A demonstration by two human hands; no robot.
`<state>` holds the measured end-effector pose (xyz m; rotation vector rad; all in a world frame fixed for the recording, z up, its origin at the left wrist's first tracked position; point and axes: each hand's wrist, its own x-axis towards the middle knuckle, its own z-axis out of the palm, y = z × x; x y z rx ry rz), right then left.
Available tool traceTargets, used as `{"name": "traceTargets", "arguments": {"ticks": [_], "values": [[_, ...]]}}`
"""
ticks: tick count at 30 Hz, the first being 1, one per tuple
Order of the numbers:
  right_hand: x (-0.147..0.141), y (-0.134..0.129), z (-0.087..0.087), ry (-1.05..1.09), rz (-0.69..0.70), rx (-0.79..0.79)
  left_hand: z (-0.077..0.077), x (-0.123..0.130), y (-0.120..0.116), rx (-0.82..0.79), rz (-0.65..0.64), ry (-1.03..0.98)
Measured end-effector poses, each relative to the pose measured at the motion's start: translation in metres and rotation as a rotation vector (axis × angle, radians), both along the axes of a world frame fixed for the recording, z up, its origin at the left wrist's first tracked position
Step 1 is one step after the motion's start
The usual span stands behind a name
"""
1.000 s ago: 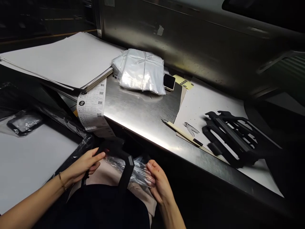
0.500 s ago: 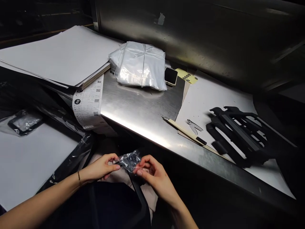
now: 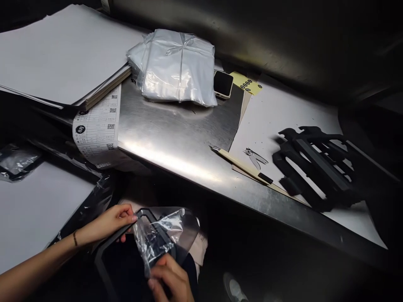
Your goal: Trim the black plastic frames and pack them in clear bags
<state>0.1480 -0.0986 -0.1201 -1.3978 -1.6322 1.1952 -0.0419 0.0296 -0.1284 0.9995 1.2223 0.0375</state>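
My left hand (image 3: 107,224) grips the upper edge of a black hollow plastic frame (image 3: 100,262) in front of my body. A clear plastic bag (image 3: 154,239) is bunched over the frame's middle, and my right hand (image 3: 170,277) holds it low down. The bag hides part of the frame. The frame's lower end is lost against my dark clothing.
Above my hands stands a steel table (image 3: 176,134) with a bagged white pack (image 3: 176,67), a QR-coded paper strip (image 3: 97,126), a craft knife (image 3: 242,166), nail clippers (image 3: 255,158) and a pile of black frames (image 3: 315,167). A white board (image 3: 40,209) lies left.
My hands were pinching the bunched plastic together and have moved apart. The left now holds the frame's edge, the right sits lower, and the bag is spread over the frame. The view has tilted down.
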Motion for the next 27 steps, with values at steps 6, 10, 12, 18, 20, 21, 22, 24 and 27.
{"name": "traceTargets", "arguments": {"ticks": [6, 10, 12, 18, 20, 21, 22, 24, 27], "values": [[0.008, 0.047, -0.006, -0.026, -0.096, -0.113, -0.018, -0.016, -0.001, -0.018, -0.048, 0.15], [0.03, 0.077, -0.013, -0.082, -0.157, -0.091, -0.019, -0.01, 0.007, -0.009, -0.078, 0.187], [0.04, 0.089, -0.015, -0.102, -0.16, -0.05, -0.014, -0.005, 0.014, 0.027, -0.069, 0.177], [0.057, 0.103, 0.013, -0.073, -0.187, 0.07, 0.015, 0.002, 0.01, -0.06, 0.047, -0.01], [0.051, 0.099, 0.027, -0.025, -0.139, 0.082, 0.016, 0.002, 0.0, -0.271, 0.061, -0.153], [0.045, 0.095, 0.031, -0.002, -0.101, 0.087, 0.011, 0.004, -0.005, -0.39, 0.087, -0.218], [0.036, 0.09, 0.033, 0.016, -0.061, 0.093, 0.004, 0.006, -0.009, -0.498, 0.125, -0.271], [0.013, 0.078, 0.026, 0.035, -0.011, 0.109, -0.017, 0.015, -0.012, -0.607, 0.266, -0.35], [-0.017, 0.057, 0.004, 0.054, 0.016, 0.122, -0.048, 0.031, -0.01, -0.631, 0.516, -0.437]]}}
